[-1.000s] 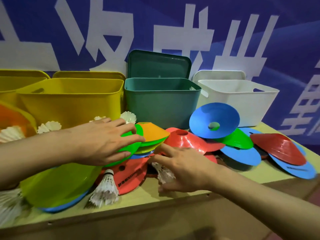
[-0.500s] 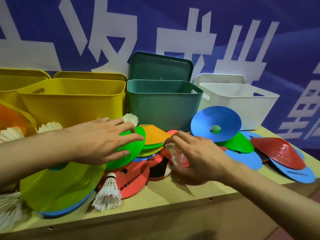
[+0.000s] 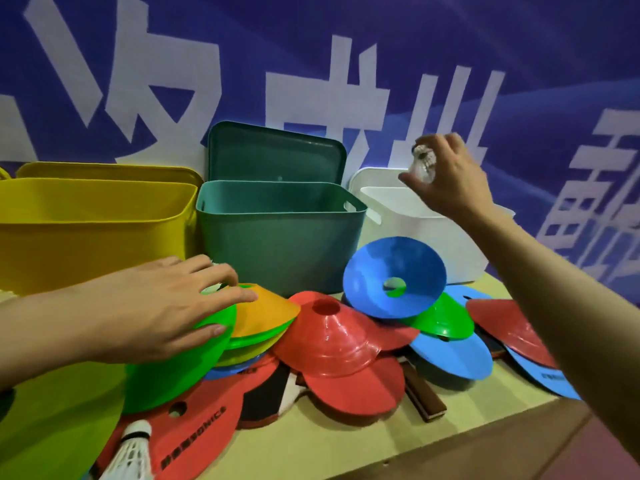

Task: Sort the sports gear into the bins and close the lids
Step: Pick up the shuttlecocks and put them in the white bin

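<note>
My right hand [image 3: 446,178] is raised above the open white bin [image 3: 433,233] and grips a white shuttlecock [image 3: 423,164]. My left hand [image 3: 162,306] lies flat on a green disc cone [image 3: 176,368], fingers spread, touching the orange cone [image 3: 266,306] beside it. A yellow bin [image 3: 93,230] and a teal bin [image 3: 280,233] stand open at the back, the teal lid [image 3: 277,154] leaning behind its bin. Another shuttlecock [image 3: 133,452] lies at the front left. Red [image 3: 332,334], blue [image 3: 394,275] and green [image 3: 443,320] cones are piled on the table.
Table tennis paddles lie under the cones: a red one [image 3: 194,434] at the front, a brown handle [image 3: 424,396] in the middle. The wooden table edge [image 3: 346,455] runs along the front. A blue banner wall [image 3: 311,64] stands right behind the bins.
My right hand picked a shuttlecock out of the pile and lifted it up and right, over the white bin. My left hand stayed on the green cone.
</note>
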